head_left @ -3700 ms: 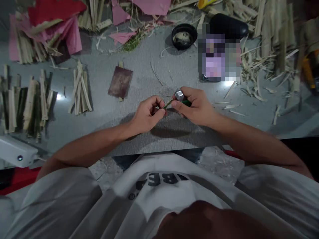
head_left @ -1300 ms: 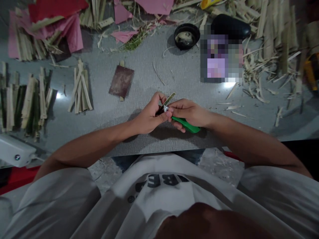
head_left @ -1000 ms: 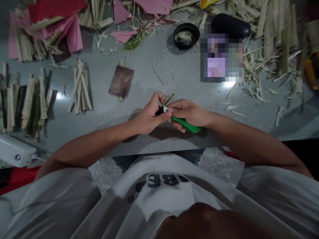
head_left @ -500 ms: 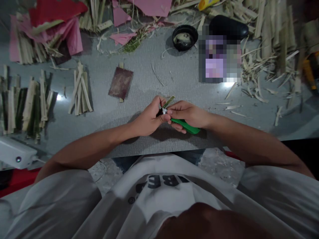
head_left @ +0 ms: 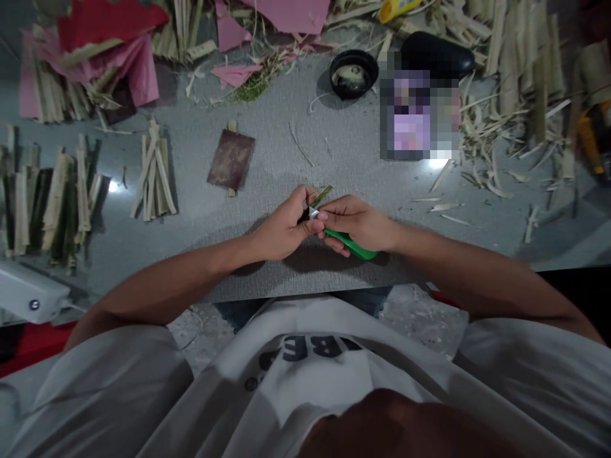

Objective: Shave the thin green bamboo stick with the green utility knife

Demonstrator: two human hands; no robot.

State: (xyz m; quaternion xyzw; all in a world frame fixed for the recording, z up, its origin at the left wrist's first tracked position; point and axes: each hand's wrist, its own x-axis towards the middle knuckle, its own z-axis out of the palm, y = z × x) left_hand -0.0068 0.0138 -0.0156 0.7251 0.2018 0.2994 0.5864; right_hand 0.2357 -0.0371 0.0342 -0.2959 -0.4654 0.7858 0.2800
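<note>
Close to the table's front edge, my two hands meet. My left hand is closed on a thin bamboo strip, whose greenish end sticks out past the fingers. In my right hand is a green-handled utility knife; its metal tip lies against the strip between the hands. The fingers hide most of the blade and the strip's lower part. A brown sandpaper sheet lies on the table left of the hands, over another strip.
Bundled bamboo strips lie at left, with more piles beyond. A black bowl stands at the back, near a blurred-out patch. Shavings litter the right. Pink paper lies at the back; a white device sits front left.
My right hand and the knife have shifted slightly left, and the handle has tilted a little. My left hand keeps its hold on the strip almost unmoved.
</note>
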